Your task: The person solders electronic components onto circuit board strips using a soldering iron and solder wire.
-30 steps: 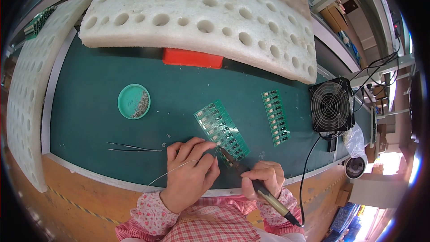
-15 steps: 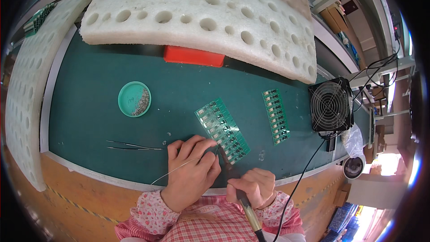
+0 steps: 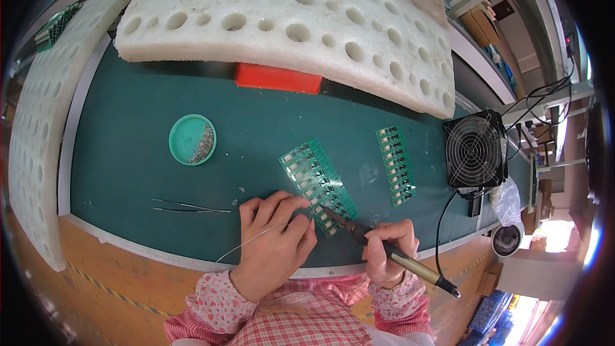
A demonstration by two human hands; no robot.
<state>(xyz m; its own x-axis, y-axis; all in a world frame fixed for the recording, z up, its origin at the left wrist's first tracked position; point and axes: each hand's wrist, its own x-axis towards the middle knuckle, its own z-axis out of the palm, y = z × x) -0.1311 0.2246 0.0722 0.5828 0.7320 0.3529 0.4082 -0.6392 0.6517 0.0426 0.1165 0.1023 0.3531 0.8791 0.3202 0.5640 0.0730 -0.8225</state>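
Observation:
My right hand (image 3: pixel 391 253) is closed around a soldering iron (image 3: pixel 415 265). The iron's dark tip slants up and left onto the lower part of a green circuit board panel (image 3: pixel 312 173). That panel lies tilted on the mat and carries rows of small light and dark parts. At its lower left edge my left hand (image 3: pixel 274 237) pinches a thin solder wire (image 3: pixel 253 238), whose loose length runs back toward the table edge. The wire's working end is hidden by my fingers. Left of this hand, tweezers (image 3: pixel 192 207) lie on the mat.
A second, narrower circuit board (image 3: pixel 396 166) lies right of the panel, near a black fan (image 3: pixel 474 147). A round green dish (image 3: pixel 186 129) holds small metal bits. White foam with holes (image 3: pixel 282 9) spans the back, above a red box (image 3: pixel 277 79). More foam (image 3: pixel 38 134) stands left.
My right hand has moved right and up, and the soldering iron has swung: its back end points to the lower right, its tip sits further over the panel. My left hand is nearly still.

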